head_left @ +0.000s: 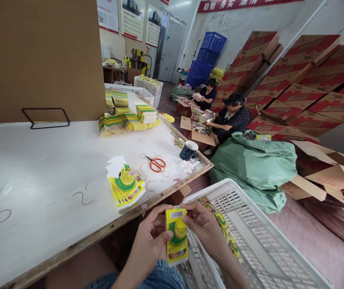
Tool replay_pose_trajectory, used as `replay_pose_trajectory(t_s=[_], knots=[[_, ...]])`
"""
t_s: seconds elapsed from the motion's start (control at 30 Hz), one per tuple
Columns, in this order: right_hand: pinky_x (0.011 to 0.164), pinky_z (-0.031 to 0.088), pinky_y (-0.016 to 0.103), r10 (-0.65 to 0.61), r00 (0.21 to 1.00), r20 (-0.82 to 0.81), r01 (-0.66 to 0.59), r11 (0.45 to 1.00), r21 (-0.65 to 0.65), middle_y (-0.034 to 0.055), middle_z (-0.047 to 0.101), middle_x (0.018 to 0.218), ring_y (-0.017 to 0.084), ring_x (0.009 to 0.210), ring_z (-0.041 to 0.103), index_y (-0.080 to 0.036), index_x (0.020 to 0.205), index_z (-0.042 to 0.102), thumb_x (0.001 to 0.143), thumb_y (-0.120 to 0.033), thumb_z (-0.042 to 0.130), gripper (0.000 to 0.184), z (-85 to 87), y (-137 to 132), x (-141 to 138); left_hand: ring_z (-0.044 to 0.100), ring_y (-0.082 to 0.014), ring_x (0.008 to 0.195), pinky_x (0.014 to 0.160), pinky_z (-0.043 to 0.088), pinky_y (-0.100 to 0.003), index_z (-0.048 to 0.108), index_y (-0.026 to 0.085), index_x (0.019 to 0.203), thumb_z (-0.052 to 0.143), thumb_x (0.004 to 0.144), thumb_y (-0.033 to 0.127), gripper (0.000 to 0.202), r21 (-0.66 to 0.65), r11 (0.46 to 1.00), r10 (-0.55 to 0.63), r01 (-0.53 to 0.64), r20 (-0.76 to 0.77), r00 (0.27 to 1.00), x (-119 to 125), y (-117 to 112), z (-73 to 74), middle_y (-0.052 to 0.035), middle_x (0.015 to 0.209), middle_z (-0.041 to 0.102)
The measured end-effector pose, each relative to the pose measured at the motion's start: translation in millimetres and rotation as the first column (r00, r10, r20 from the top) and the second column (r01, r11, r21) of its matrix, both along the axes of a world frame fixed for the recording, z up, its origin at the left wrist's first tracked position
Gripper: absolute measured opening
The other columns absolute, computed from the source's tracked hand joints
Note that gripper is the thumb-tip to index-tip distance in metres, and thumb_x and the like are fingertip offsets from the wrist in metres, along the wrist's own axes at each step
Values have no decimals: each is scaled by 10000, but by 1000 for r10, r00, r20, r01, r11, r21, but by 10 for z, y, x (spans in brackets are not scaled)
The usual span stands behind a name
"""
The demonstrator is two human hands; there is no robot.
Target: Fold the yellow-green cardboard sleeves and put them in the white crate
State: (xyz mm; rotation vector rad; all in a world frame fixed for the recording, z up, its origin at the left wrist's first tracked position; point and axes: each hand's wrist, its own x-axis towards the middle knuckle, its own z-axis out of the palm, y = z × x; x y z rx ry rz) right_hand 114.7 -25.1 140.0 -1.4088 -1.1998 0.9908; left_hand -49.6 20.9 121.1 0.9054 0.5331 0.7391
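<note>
One white worktable (48,160), wood-strip edge; broad white stretch left of the fanned flat cartons (126,182) at the near edge. White slotted crate (259,214) near the table corner, right forearm over it. Left hand (152,233) half-curled, gripping one side; right hand (206,226) pinching the top. Both on the yellow-green carton (177,247), upright, just off the table edge.

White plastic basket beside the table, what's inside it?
Inside the white basket, small yellow-and-green packets lie in a row toward the picture's left. The right hand and forearm block part of that side, so anything behind them can't be seen.
</note>
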Motion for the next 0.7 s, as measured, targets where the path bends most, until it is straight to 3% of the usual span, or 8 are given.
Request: replay_pose_trajectory(t_s=[0.13,0.17,0.23,0.3,0.33,0.4,0.53,0.7], knots=[[697,432,330,-165,921,352,142,986,90,29,578,823,187,733,529,-215,965,619,863,-309,563,150,90,-13,105,591,-271,1135,958,465,-409,522,222,1240,582,829,207,416,258,962,117,-85,-111,987,-5,9,9,-115,1246,632],[737,423,356,-253,846,470,205,967,152,41,584,853,205,780,533,-215,968,631,861,-306,561,157,126,-2,151,527,-268,1216,1035,397,-431,529,242,1245,562,842,209,405,404,902,238,-152,-171,956,-32,34,21,-99,1317,580],[838,389,414,-399,691,603,285,917,280,69,588,954,253,925,524,-219,1000,640,841,-305,578,191,185,59,213,380,-262,1337,1138,220,-469,514,270,1270,540,856,211,418,685,684,543,-253,-246,803,-111,108,37,-71,1414,481],[895,367,443,-422,668,613,270,905,328,87,583,1040,277,1022,499,-223,1036,634,821,-314,599,236,197,187,179,295,-272,1381,1157,66,-523,460,261,1315,532,861,219,461,831,500,751,-245,-275,600,-200,198,25,-84,1448,431],[899,371,441,-392,704,593,243,917,318,90,588,1057,277,1032,499,-226,1045,633,816,-322,604,250,179,278,115,300,-279,1379,1150,13,-549,417,245,1343,522,867,227,488,856,469,794,-219,-300,528,-239,241,8,-103,1445,432],[887,386,419,-302,813,498,188,945,267,89,607,1058,268,1014,513,-224,1021,648,803,-332,614,246,99,511,-97,369,-283,1344,1133,-35,-586,331,215,1384,501,881,249,532,861,488,800,-147,-373,470,-294,309,-41,-136,1414,468],[778,412,368,-227,928,295,188,970,155,60,659,892,243,842,549,-209,976,684,719,-321,681,281,-99,1030,-599,479,-251,1272,1145,-15,-579,290,220,1385,464,900,264,517,841,538,741,-61,-437,509,-353,361,-121,-119,1382,518],[642,411,295,-206,970,127,187,971,150,4,612,682,177,645,526,-194,730,665,707,-309,685,119,-134,1248,-760,361,-280,1352,1149,91,-571,361,237,1357,482,893,276,481,792,565,743,-233,-365,561,-413,330,-70,-108,1378,518]])
